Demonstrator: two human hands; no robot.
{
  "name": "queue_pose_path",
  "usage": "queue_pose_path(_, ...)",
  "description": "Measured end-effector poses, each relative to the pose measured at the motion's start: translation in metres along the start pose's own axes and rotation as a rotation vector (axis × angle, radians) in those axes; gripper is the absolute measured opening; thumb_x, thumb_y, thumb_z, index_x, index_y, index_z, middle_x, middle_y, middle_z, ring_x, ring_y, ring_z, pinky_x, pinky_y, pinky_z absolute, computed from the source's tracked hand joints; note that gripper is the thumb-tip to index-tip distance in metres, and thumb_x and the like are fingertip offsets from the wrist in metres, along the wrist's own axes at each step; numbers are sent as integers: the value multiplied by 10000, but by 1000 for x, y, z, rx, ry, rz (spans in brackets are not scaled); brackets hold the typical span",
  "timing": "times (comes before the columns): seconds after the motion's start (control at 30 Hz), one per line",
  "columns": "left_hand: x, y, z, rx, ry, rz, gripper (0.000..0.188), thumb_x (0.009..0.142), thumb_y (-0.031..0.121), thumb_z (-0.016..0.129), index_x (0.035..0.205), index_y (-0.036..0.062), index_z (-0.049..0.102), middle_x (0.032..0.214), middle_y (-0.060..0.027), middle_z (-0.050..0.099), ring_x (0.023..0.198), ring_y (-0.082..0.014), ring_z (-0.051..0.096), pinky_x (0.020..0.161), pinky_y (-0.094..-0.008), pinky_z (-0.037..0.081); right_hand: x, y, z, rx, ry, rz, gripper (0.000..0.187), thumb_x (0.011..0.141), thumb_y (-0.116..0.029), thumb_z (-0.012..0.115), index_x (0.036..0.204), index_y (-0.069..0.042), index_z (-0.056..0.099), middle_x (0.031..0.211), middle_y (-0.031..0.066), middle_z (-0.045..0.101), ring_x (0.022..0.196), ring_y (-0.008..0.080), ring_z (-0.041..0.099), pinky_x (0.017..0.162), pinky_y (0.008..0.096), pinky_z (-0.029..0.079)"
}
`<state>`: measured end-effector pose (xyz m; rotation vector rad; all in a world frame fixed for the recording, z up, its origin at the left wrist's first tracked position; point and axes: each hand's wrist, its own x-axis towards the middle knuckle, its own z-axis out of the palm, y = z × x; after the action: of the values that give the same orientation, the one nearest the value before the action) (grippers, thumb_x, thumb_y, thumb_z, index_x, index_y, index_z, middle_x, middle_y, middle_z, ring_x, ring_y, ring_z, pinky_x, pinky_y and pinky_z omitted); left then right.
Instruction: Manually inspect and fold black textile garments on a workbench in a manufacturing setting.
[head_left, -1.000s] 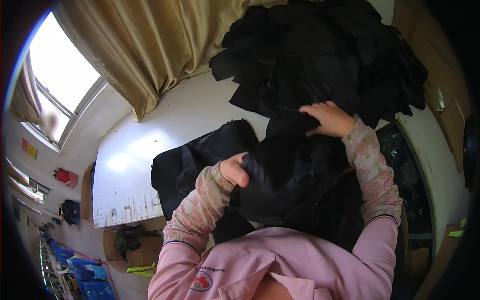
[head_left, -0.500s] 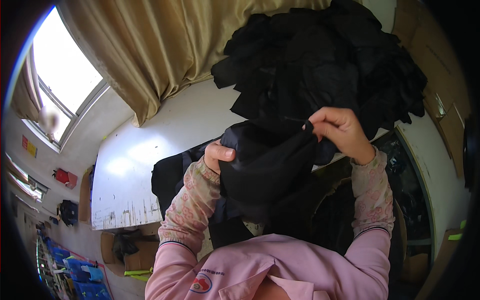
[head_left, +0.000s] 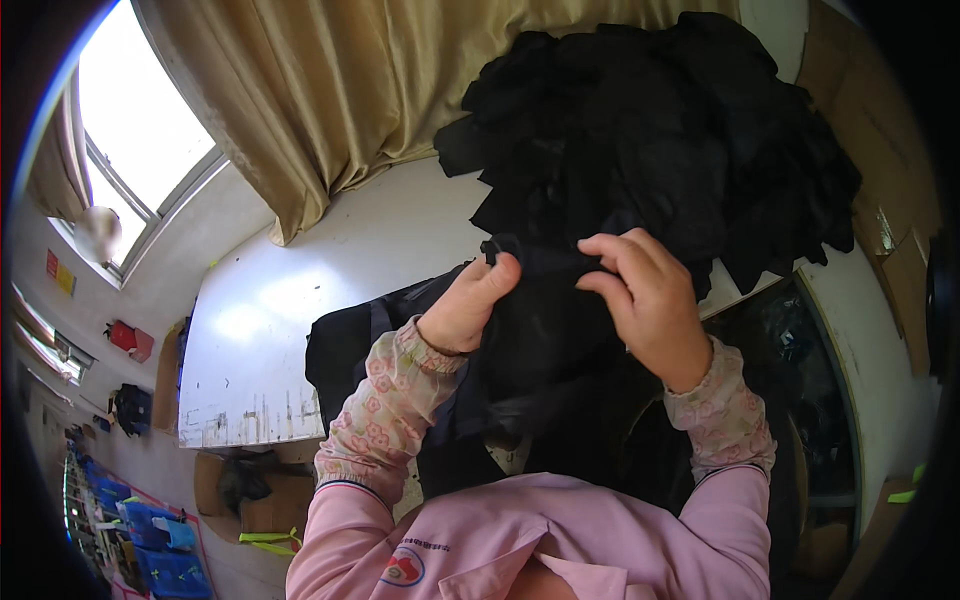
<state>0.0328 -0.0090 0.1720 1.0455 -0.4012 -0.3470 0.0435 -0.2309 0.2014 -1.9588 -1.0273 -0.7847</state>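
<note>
A limp black cloth piece [head_left: 545, 350] hangs in front of me, its upper edge raised level with my hands. My left hand [head_left: 468, 305] is closed on the left end of that edge, thumb on top. At the right end is my right hand [head_left: 655, 305], its thumb and forefinger curved with a gap between the tips; black cloth shows behind them. More black cloth [head_left: 340, 350] lies on the table to the left, under my left forearm. Folds of the cloth blend into the dark background, so its lower outline is hard to make out.
A large heap of black cloth pieces [head_left: 650, 130] covers the far right of the white table [head_left: 260, 310]. Gold curtains [head_left: 330, 90] hang behind it. Cardboard [head_left: 880, 140] stands at the right, and a cardboard box [head_left: 270, 505] sits below the table's left end.
My right hand has moved left and down, and its finger pinch has loosened. My left hand has shifted right and up along the cloth, whose top edge is now drawn narrower between the hands.
</note>
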Motion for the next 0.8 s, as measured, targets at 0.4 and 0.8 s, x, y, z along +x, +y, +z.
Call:
queue_pose_path(0.4,11,15,-58,117,496,466,95,920,115,609,979,41,608,862,-24,659,730,-96,602,690,-243,506,17,18,-21,161,-390,180,247,817,-185,708,952,3,620,718,157,629,579,262,584,553,307,438)
queue_pose_path(0.8,-88,-171,-19,509,273,-96,985,777,77,777,1473,109,81,1095,-98,503,774,-102,593,726,-238,494,67,49,-39,609,250,420,239,921,-245,615,968,-15,661,775,-47,586,719,36,502,684,198,395)
